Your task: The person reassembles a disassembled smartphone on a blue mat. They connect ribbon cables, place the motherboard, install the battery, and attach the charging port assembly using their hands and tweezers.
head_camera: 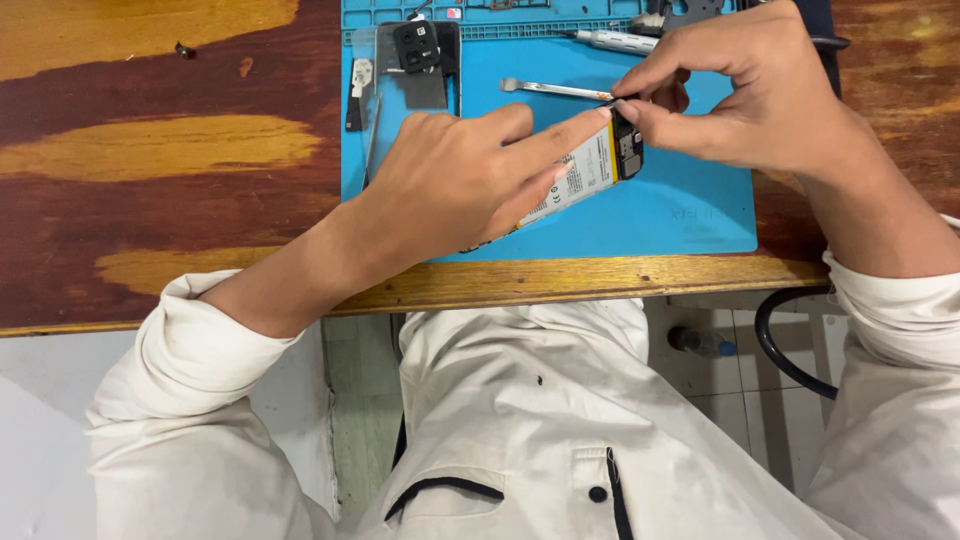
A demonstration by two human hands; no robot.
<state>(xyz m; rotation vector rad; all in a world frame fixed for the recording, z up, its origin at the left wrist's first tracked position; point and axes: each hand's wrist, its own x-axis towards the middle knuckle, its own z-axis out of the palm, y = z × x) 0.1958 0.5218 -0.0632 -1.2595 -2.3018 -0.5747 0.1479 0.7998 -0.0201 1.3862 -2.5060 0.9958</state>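
My left hand grips an opened smartphone above the blue work mat, its index finger stretched along the phone's upper edge. The phone's white battery and dark circuit board face up. My right hand pinches a thin tool or small part at the phone's top end, by the board; the pinched item is too small to tell. A metal spudger lies on the mat just behind the hands.
The phone's removed back cover with camera bump lies at the mat's far left, a narrow dark strip beside it. A screwdriver rests at the mat's back. The wooden table extends left. A black cable hangs below the table edge.
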